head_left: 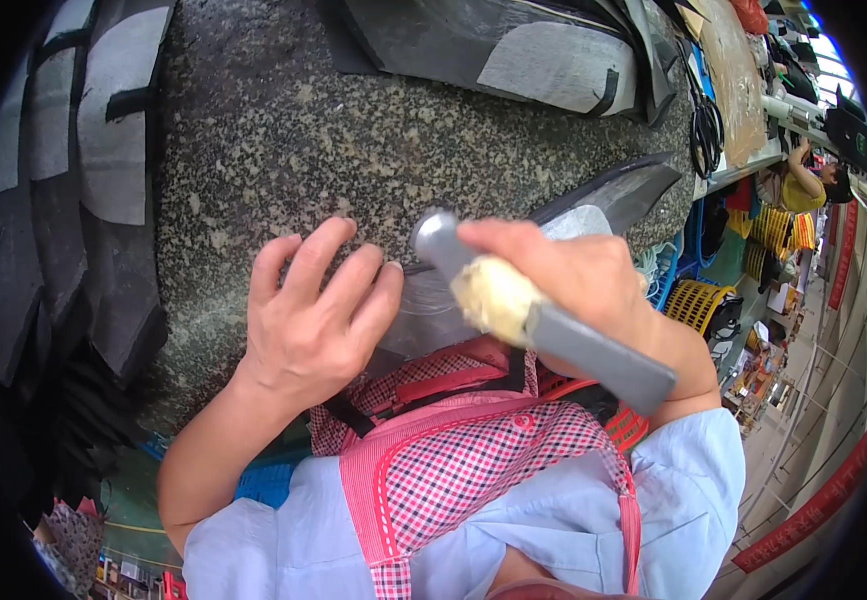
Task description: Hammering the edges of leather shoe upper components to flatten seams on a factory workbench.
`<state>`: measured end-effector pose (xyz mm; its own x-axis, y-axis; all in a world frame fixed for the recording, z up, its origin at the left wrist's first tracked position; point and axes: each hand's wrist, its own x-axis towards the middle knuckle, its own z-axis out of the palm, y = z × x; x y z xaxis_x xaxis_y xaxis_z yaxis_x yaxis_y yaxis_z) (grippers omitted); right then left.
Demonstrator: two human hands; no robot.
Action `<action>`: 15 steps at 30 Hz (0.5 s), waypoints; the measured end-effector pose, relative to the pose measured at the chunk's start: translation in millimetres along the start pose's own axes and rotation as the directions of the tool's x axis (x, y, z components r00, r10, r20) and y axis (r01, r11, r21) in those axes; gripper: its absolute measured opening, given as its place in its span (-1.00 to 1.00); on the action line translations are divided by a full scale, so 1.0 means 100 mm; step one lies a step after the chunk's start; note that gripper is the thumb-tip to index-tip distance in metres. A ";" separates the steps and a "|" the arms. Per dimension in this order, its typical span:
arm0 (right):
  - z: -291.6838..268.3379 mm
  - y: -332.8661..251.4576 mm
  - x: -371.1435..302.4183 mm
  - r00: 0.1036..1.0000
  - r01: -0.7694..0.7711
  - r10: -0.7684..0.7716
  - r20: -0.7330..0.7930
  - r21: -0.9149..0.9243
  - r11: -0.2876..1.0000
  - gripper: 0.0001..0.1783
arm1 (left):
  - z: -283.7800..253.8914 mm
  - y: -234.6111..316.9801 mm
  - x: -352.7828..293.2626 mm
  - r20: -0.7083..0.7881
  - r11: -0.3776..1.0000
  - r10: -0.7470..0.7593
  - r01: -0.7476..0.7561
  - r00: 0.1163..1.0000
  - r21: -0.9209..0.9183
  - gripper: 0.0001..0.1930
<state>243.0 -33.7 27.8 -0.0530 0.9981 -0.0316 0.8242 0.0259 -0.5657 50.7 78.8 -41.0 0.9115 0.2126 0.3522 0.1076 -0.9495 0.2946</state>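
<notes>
My right hand [578, 285] is closed around a hammer [603, 355], slightly blurred, with a rounded metal face and a yellowish, lumpy wrapping around its middle. Under the hammer lies a dark, leather-like piece [428, 315] with a pale patch, partly covered by my right hand. It runs along the near edge of a speckled stone slab [253, 160]. Beside that piece's left end, my left hand [313, 325] is spread with its fingers apart and bent, fingertips over the slab; its thumb is not clearly visible.
Several dark pieces with grey patches [118, 150] overlap at the left, and another stack [543, 65] lies at the far side. To the right are a black coiled cord [705, 135], a yellow basket [695, 305] and a person in yellow [803, 190].
</notes>
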 end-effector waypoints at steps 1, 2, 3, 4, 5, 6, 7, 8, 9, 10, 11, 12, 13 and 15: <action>0.01 -0.03 0.00 1.000 -0.007 0.007 -0.003 -0.003 1.000 -0.66 | 0.01 -0.03 0.00 -0.004 0.997 -0.039 0.038 0.999 -0.069 -0.78; 0.03 -0.05 0.01 0.989 -0.042 0.048 0.142 -0.043 0.998 -0.67 | 0.02 -0.05 0.00 -0.005 0.988 -0.077 0.076 0.997 -0.138 -0.81; 0.04 -0.07 0.01 0.955 -0.072 0.093 0.283 -0.086 0.994 -0.67 | 0.02 -0.06 0.00 -0.005 0.987 -0.070 0.068 0.998 -0.143 -0.81; -0.01 -0.03 0.05 0.940 -0.061 0.074 0.333 -0.048 0.997 -0.65 | 0.02 -0.06 -0.02 -0.040 0.976 -0.152 0.144 0.988 -0.161 -0.79; -0.01 0.00 0.05 0.940 -0.061 0.074 0.332 -0.048 0.997 -0.65 | 0.02 -0.05 -0.04 -0.074 0.959 -0.234 0.217 0.970 -0.183 -0.77; 0.00 0.02 0.04 0.948 -0.070 0.068 0.310 -0.005 0.998 -0.65 | 0.03 -0.03 -0.07 -0.069 0.958 -0.233 0.217 0.970 -0.189 -0.72; 0.02 0.04 0.05 0.955 -0.071 0.055 0.291 0.042 0.997 -0.65 | 0.04 -0.03 -0.08 -0.069 0.957 -0.239 0.223 0.969 -0.185 -0.72; 0.01 0.03 0.05 0.954 -0.065 0.049 0.294 0.045 0.997 -0.65 | 0.04 -0.02 -0.08 -0.065 0.961 -0.224 0.210 0.972 -0.179 -0.74; -0.01 0.01 0.07 0.986 -0.042 0.035 0.162 0.040 0.998 -0.64 | 0.04 -0.01 -0.08 -0.060 0.965 -0.210 0.197 0.976 -0.174 -0.75; -0.02 -0.02 0.06 0.999 -0.027 0.027 0.026 0.031 0.999 -0.62 | 0.03 -0.01 -0.07 -0.059 0.972 -0.190 0.178 0.980 -0.156 -0.75; -0.01 -0.04 0.04 0.999 -0.028 0.027 0.029 0.034 0.999 -0.62 | 0.02 0.01 -0.07 -0.056 0.971 -0.192 0.182 0.980 -0.157 -0.75; 0.01 -0.06 0.02 0.988 -0.053 0.050 0.146 0.019 0.998 -0.61 | 0.01 0.03 -0.07 -0.039 0.975 -0.182 0.175 0.982 -0.140 -0.75; 0.03 -0.06 0.02 0.965 -0.078 0.077 0.252 -0.006 0.997 -0.59 | 0.01 0.03 -0.05 -0.028 0.980 -0.163 0.159 0.986 -0.122 -0.74; 0.15 -0.02 -0.01 0.975 -0.047 0.053 0.217 -0.033 0.998 -0.58 | 0.02 0.04 -0.06 -0.030 0.978 -0.172 0.167 0.985 -0.124 -0.72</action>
<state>232.8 -35.1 16.2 -0.1302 0.9620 -0.2398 0.8437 -0.0195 -0.5364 46.0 73.8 -43.6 0.8671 0.3798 0.3223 0.2088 -0.8645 0.4572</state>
